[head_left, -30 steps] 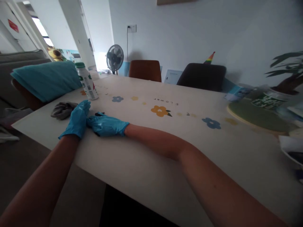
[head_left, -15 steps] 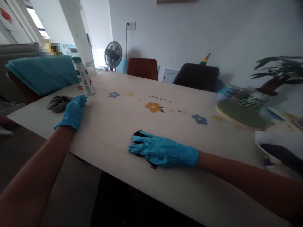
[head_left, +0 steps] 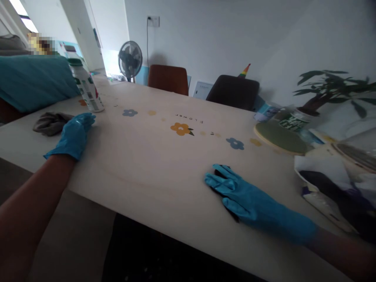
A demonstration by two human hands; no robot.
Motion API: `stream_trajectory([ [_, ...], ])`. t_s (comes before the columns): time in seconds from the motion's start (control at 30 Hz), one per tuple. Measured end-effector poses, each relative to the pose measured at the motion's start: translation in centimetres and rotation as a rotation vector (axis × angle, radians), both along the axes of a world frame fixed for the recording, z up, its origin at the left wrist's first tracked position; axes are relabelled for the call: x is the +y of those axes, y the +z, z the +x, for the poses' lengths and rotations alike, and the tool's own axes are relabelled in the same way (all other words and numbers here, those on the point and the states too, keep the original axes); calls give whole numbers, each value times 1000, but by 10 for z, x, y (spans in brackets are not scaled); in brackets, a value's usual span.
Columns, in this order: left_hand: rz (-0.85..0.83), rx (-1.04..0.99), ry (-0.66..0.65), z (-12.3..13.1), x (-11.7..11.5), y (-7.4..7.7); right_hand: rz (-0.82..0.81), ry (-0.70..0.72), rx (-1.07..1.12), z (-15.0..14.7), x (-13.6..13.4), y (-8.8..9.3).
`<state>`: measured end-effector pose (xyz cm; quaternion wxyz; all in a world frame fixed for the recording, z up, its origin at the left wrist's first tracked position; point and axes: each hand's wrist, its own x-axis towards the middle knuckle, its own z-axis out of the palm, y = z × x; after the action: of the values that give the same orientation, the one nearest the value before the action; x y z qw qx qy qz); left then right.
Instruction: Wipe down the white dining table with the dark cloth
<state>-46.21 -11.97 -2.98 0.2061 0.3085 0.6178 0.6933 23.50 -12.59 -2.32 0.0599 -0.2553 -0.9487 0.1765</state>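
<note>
Two gloved hands flat, open — right hand (head_left: 249,199) pressing dark cloth (head_left: 219,172), left hand (head_left: 72,135) on table (head_left: 152,156).

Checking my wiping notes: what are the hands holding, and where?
Right hand presses flat on a dark cloth, covering most of it. Left hand rests on the table, holding nothing.

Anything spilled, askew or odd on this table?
No spill shows. A crumpled grey rag lies loose at the table's far-left end by the left hand. The right hand lies flat on a small dark cloth. The clutter at the right edge is too blurred to judge.
</note>
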Motion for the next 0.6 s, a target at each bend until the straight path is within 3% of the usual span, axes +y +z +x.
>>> stream_trajectory([
  [0.2, -77, 25, 8, 9, -10, 16, -46, 397, -27, -131, 9, 31],
  [0.33, -65, 9, 7, 12, -10, 19, 144, 556, 130, -232, 12, 16],
  [0.4, -50, -17, 32, 14, -8, 20, 273, 568, 211, -285, 10, 1],
  [0.5, -47, -63, 29, 14, -6, 21, 393, 469, 263, -366, 3, -16],
  [0.6, -42, -66, 6, 9, -6, 18, 373, 287, 180, -432, -3, -13],
])
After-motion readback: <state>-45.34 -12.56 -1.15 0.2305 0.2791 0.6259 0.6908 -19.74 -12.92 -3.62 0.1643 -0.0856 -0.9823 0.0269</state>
